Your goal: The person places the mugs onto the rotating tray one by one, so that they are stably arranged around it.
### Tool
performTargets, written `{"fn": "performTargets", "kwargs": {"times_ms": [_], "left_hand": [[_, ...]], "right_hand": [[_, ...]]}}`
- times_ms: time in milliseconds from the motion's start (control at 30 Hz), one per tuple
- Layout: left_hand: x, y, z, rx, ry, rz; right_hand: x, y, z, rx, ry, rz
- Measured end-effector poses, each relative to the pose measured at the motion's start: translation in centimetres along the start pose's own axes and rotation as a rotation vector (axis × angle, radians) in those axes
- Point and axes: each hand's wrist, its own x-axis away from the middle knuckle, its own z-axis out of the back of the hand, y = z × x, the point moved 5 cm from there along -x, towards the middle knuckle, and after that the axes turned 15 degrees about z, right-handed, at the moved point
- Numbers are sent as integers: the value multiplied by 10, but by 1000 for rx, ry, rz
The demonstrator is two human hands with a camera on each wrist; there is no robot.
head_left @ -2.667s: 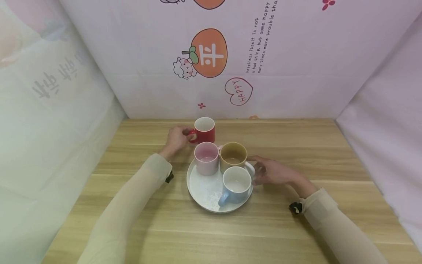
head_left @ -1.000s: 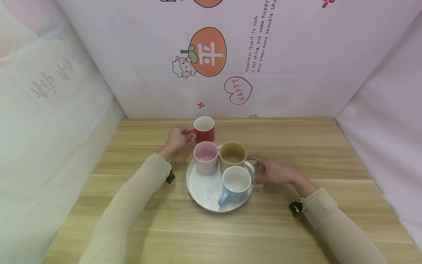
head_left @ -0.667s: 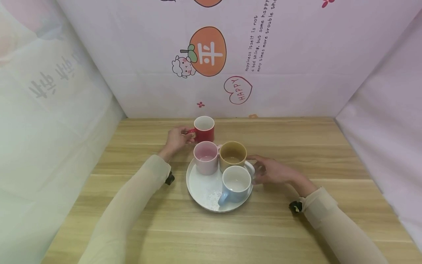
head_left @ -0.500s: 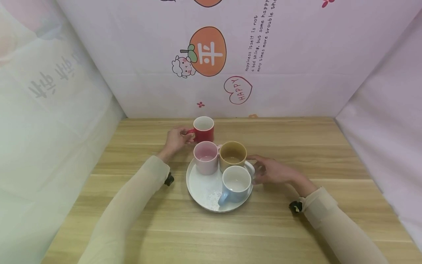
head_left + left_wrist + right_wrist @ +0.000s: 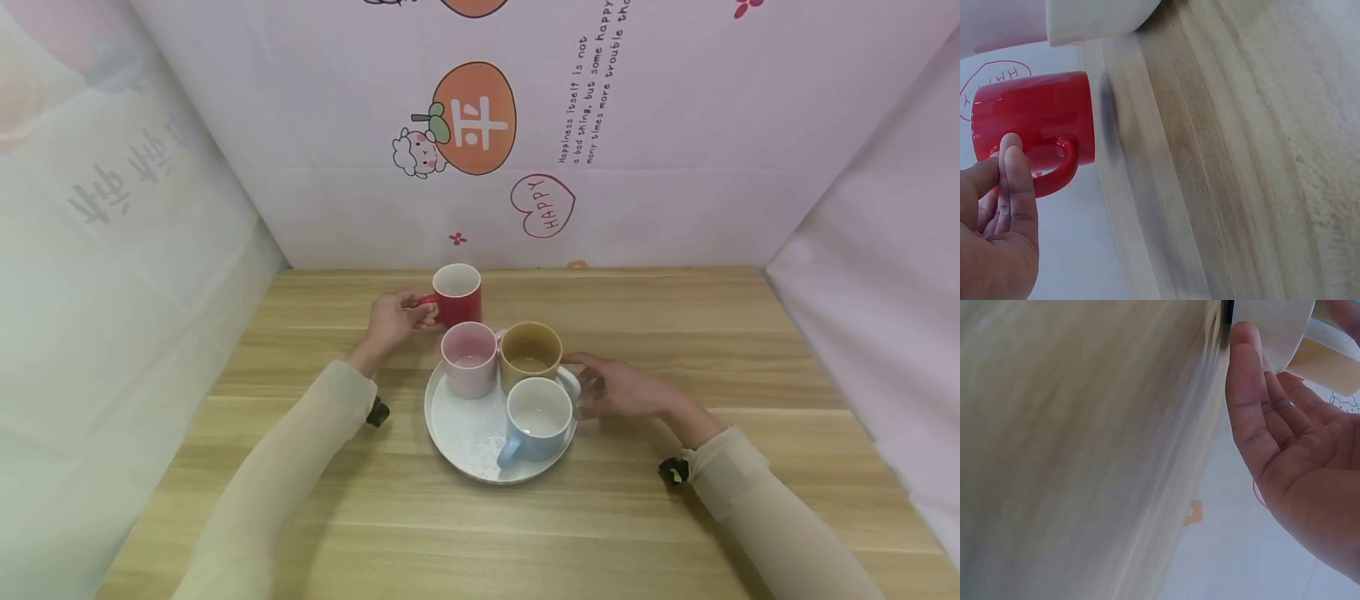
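My left hand pinches the handle of the red mug, which has a white inside and stands upright behind the plate. In the left wrist view the thumb and fingers meet at the handle of the red mug, and a dark shadow lies beside its base. My right hand rests at the right edge of the white plate, near the white handle of the mustard mug. In the right wrist view its fingers lie loosely bent against a white side.
The plate bears a pink mug at the back left, the mustard mug at the back right and a light blue mug in front. Wooden table surrounds it. A printed cloth hangs behind, with white cloth on both sides.
The left hand and the red mug have shifted slightly left. My right hand, the plate and the mugs on it have not visibly moved.
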Motion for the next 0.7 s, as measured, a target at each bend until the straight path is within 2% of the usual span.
{"fn": "performTargets", "kwargs": {"times_ms": [333, 700], "left_hand": [[12, 1, 7, 16, 22, 15], [27, 1, 15, 10, 9, 22]], "right_hand": [[1, -5, 1, -2, 5, 24], [1, -5, 1, -16, 4, 27]]}}
